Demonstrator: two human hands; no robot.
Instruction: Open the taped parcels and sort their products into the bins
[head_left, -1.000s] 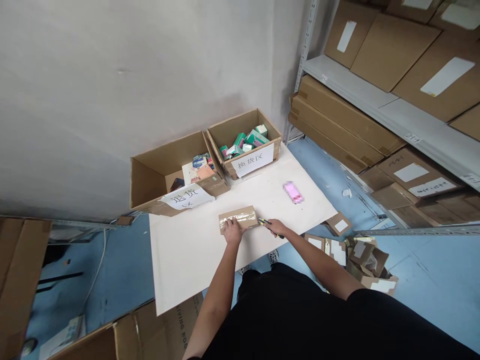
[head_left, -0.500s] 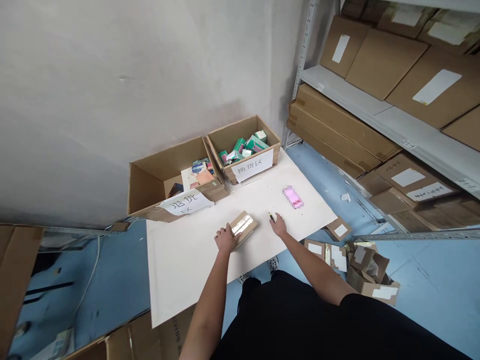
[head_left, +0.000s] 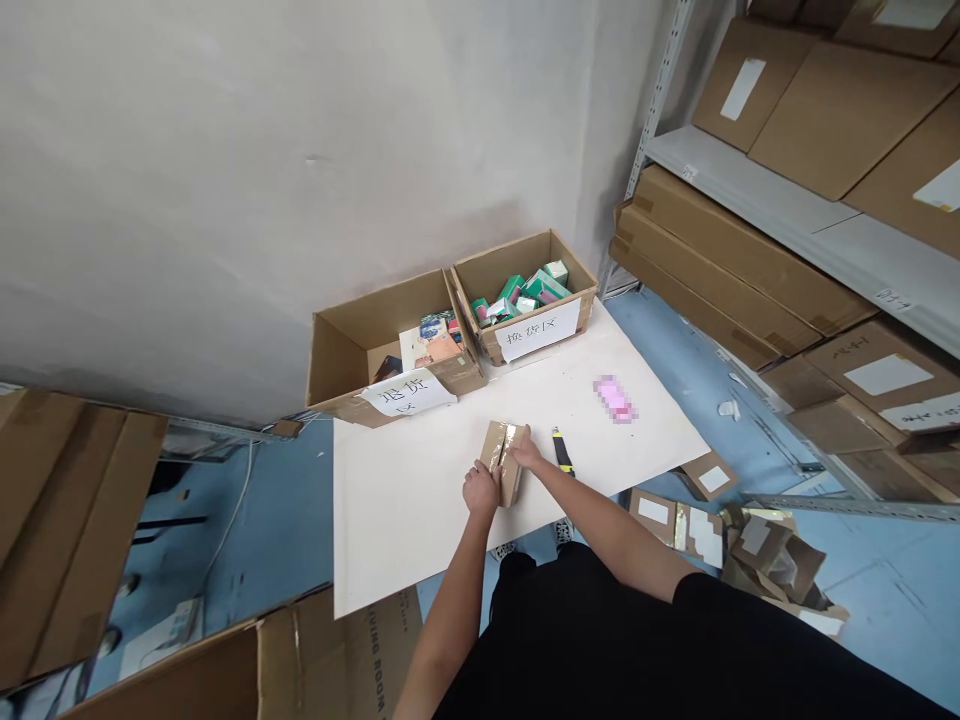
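Note:
A small taped cardboard parcel point(head_left: 502, 452) lies on the white tabletop point(head_left: 405, 510), turned end-on to me. My left hand point(head_left: 481, 490) grips its near end with curled fingers. My right hand point(head_left: 525, 454) rests on its right side, fingers closed over the edge. A yellow-and-black utility knife point(head_left: 562, 451) lies on the table just right of my right hand, untouched. A pink blurred item point(head_left: 615, 398) sits farther right.
Two open cardboard boxes with paper labels stand at the table's far edge, the left box point(head_left: 360, 335) holding mixed items, the right box point(head_left: 517, 275) holding green packs. Shelves of flat cartons point(head_left: 750, 260) rise at right. Torn cardboard scraps point(head_left: 750, 540) litter the blue floor.
My right hand has let go of the knife, left it on the table, and moved onto the parcel. The parcel has been turned from lying sideways to end-on.

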